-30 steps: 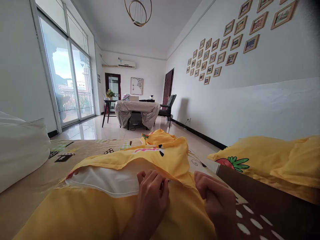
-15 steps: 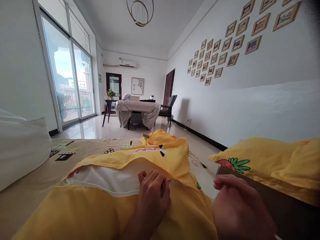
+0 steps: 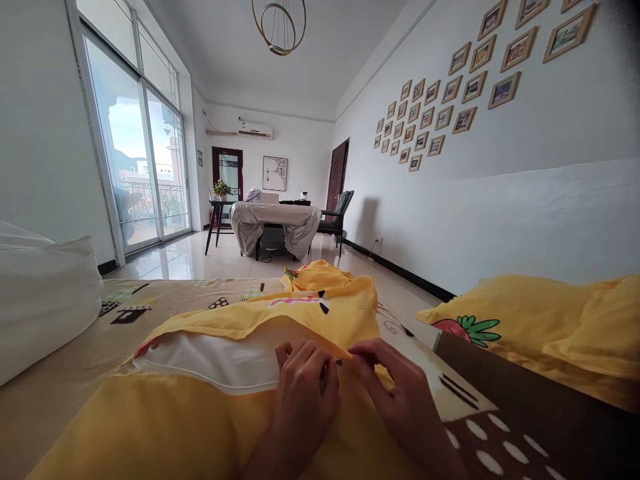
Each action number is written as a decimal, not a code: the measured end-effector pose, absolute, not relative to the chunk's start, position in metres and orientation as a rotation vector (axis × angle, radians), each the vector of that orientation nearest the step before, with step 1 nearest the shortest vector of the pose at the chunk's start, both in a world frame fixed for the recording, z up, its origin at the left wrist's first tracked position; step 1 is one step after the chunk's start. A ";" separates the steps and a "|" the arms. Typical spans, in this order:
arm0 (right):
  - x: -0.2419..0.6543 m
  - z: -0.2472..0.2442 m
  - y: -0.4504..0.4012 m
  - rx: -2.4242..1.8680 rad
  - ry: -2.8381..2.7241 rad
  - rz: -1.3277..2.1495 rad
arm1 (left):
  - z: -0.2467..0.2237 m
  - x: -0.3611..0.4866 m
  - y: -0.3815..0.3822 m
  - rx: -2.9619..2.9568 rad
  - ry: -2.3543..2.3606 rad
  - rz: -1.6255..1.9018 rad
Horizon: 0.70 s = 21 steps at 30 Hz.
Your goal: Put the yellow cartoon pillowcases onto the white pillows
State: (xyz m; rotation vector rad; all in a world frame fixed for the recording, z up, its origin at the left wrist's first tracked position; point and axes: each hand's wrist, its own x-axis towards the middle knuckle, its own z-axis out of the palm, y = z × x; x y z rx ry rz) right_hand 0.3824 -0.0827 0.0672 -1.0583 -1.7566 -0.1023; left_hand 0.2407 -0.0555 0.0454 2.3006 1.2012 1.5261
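A yellow pillowcase (image 3: 170, 427) lies in front of me, its long side opening gaping. Through the gap shows a white pillow (image 3: 215, 357) with piping along its edge. My left hand (image 3: 307, 383) is closed on the pillowcase at the right end of the gap, fingers curled over the fabric. Beside its fingertips a small dark zipper pull (image 3: 339, 362) sticks out. Just to the right, my right hand (image 3: 400, 383) pinches the pillowcase's upper edge between thumb and fingers.
Everything rests on a patterned beige bedspread (image 3: 125, 303). At the left edge is another white pillow (image 3: 47, 300). More yellow fabric with a strawberry print (image 3: 540, 320) sits at right, behind a dark brown board (image 3: 505, 373). A covered table (image 3: 275, 213) stands farther back.
My right hand has come in from the right and now pinches the pillowcase edge next to my left hand. My left hand has stayed in place.
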 end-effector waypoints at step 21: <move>0.389 0.056 -0.067 -1.383 -2.109 -0.072 | 0.038 0.239 -0.051 2.348 1.441 1.547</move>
